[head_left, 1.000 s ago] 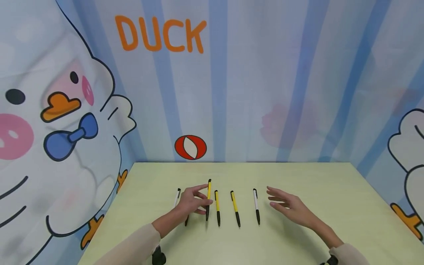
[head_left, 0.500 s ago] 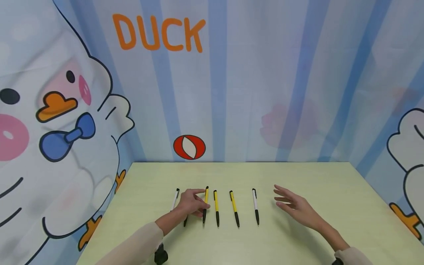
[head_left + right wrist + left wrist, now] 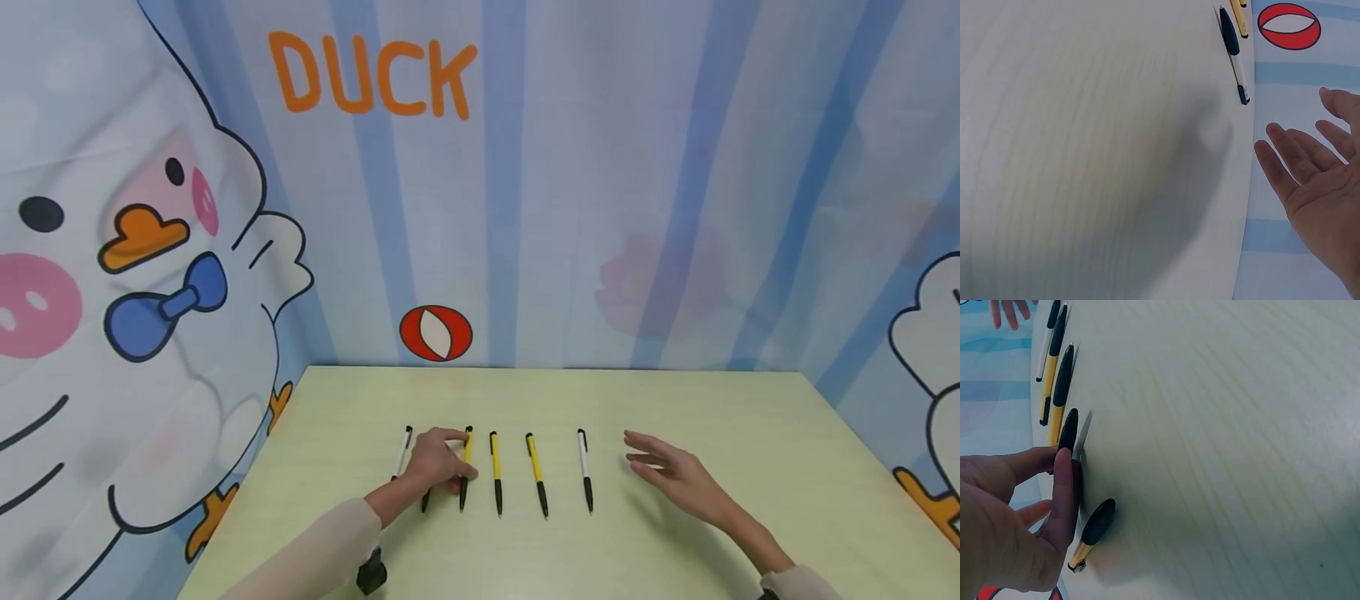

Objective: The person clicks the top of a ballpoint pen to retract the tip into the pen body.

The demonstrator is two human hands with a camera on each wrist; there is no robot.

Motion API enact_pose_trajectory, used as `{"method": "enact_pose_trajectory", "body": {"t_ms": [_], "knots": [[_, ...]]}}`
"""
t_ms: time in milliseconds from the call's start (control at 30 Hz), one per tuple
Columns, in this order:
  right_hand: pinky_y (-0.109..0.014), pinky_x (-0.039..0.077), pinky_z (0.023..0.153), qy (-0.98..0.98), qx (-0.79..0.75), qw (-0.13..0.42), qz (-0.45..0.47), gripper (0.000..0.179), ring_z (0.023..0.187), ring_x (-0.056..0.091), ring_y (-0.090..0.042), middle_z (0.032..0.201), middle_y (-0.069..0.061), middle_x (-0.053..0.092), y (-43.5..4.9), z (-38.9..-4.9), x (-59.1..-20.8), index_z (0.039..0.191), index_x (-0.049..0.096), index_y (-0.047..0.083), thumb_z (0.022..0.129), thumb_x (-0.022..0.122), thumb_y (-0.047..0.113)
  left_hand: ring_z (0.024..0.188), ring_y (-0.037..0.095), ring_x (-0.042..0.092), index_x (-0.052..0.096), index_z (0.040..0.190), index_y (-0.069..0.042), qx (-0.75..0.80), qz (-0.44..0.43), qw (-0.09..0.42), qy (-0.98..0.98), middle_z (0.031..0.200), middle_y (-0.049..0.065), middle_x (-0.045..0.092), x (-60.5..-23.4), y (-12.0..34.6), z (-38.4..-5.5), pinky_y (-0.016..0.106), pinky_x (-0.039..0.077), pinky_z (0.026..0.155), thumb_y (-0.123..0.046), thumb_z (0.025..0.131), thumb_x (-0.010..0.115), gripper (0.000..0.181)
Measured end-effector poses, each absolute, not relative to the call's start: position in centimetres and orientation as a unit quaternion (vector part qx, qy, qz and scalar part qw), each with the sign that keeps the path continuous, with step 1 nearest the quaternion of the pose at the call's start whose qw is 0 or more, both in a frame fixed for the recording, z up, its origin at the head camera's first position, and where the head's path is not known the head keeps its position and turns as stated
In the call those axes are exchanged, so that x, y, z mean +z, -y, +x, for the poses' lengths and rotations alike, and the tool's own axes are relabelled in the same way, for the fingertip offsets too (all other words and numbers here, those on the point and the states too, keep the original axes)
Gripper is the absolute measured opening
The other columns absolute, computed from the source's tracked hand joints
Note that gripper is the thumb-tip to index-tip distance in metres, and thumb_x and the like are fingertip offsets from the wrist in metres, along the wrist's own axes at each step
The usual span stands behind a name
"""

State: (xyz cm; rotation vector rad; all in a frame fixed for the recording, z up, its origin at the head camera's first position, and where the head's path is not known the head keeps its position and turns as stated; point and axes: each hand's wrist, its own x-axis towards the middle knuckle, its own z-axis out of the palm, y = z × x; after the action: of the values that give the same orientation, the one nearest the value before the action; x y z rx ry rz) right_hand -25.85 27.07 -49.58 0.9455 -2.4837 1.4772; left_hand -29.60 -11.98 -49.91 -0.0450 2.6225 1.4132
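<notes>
On the left half of the bench [image 3: 675, 400]: yellow pen [image 3: 467, 451] gripped by the left hand [image 3: 433, 460].
Left thumb and fingers pinch the yellow pen, its black end toward the person; whether it touches the bench cannot be told. Left white pen [image 3: 402, 450] lies just beside, partly covered by the left hand. To the right of the yellow pen lie, in order and apart, the middle yellow pen [image 3: 496, 467], the far yellow pen [image 3: 536, 468] and the right white pen [image 3: 585, 468], black ends likewise toward the person. Right hand [image 3: 678, 477] is raised near the right white pen, on its right side, fingers extended and relaxed.
</notes>
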Motion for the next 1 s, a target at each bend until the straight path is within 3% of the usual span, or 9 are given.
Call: {"method": "enact_pose_trajectory", "body": {"t_ms": [100, 267, 400, 467, 533, 767, 1000], "knots": [[-0.012, 0.056, 0.092, 0.813, 0.489, 0.049, 0.311, 0.045, 0.118, 0.064, 0.003, 0.136, 0.034, 0.048, -27.0, -25.8, -49.7, 0.143, 0.047, -0.013, 0.102, 0.058, 0.003, 0.046, 0.012, 0.065, 0.068, 0.132, -0.003, 0.437, 0.004, 0.063, -0.897, 0.063, 0.005, 0.07, -50.1, 11.8, -29.8, 0.028, 0.059, 0.049, -0.002, 0.072, 0.089, 0.063], [-0.012, 0.056, 0.09, 0.819, 0.485, 0.048, 0.302, 0.046, 0.116, 0.065, 0.003, 0.135, 0.03, 0.051, -27.2, -25.4, -49.9, 0.144, 0.048, -0.011, 0.102, 0.059, 0.003, 0.049, 0.013, 0.067, 0.068, 0.132, -0.004, 0.397, 0.027, 0.05, -0.916, 0.065, 0.003, 0.068, -49.8, 11.5, -30.0, 0.024, 0.056, 0.051, -0.004, 0.072, 0.091, 0.064], [-0.013, 0.057, 0.089, 0.826, 0.472, 0.049, 0.305, 0.046, 0.116, 0.065, 0.003, 0.141, -0.006, 0.062, -27.2, -25.3, -49.5, 0.144, 0.048, -0.011, 0.102, 0.059, 0.003, 0.047, 0.012, 0.064, 0.065, 0.134, -0.002, 0.394, 0.038, 0.035, -0.918, 0.063, 0.005, 0.069, -49.1, 11.2, -29.9, 0.023, 0.053, 0.052, -0.007, 0.074, 0.09, 0.066], [-0.013, 0.057, 0.09, 0.828, 0.467, 0.047, 0.306, 0.046, 0.116, 0.064, 0.004, 0.139, -0.027, 0.06, -27.1, -25.5, -49.2, 0.145, 0.047, -0.011, 0.102, 0.058, 0.003, 0.047, 0.012, 0.064, 0.062, 0.136, 0.0, 0.401, 0.046, 0.031, -0.914, 0.064, 0.007, 0.07, -48.8, 11.0, -29.8, 0.023, 0.054, 0.054, -0.008, 0.076, 0.089, 0.066], [-0.013, 0.056, 0.09, 0.829, 0.466, 0.043, 0.306, 0.046, 0.117, 0.064, 0.004, 0.136, -0.038, 0.055, -27.0, -25.6, -48.9, 0.145, 0.047, -0.012, 0.102, 0.058, 0.003, 0.048, 0.015, 0.066, 0.061, 0.137, 0.002, 0.413, 0.06, 0.033, -0.908, 0.066, 0.011, 0.071, -48.5, 10.6, -29.6, 0.024, 0.057, 0.056, -0.008, 0.079, 0.087, 0.064], [-0.014, 0.057, 0.091, 0.833, 0.462, 0.029, 0.305, 0.046, 0.117, 0.062, 0.006, 0.138, -0.037, 0.056, -26.8, -25.7, -48.4, 0.145, 0.048, -0.009, 0.103, 0.057, 0.005, 0.055, 0.024, 0.072, 0.052, 0.141, 0.007, 0.395, 0.117, 0.094, -0.906, 0.072, 0.012, 0.071, -48.2, 8.2, -29.2, 0.033, 0.064, 0.069, -0.011, 0.087, 0.08, 0.064], [-0.015, 0.057, 0.091, 0.833, 0.468, 0.021, 0.295, 0.046, 0.119, 0.064, 0.001, 0.141, -0.035, 0.055, -26.6, -25.2, -48.3, 0.146, 0.048, -0.007, 0.104, 0.058, 0.007, 0.046, 0.015, 0.063, 0.054, 0.14, 0.007, 0.315, 0.126, 0.068, -0.938, 0.07, 0.012, 0.072, -49.1, 6.6, -29.4, 0.035, 0.062, 0.079, -0.019, 0.08, 0.088, 0.073]]}}
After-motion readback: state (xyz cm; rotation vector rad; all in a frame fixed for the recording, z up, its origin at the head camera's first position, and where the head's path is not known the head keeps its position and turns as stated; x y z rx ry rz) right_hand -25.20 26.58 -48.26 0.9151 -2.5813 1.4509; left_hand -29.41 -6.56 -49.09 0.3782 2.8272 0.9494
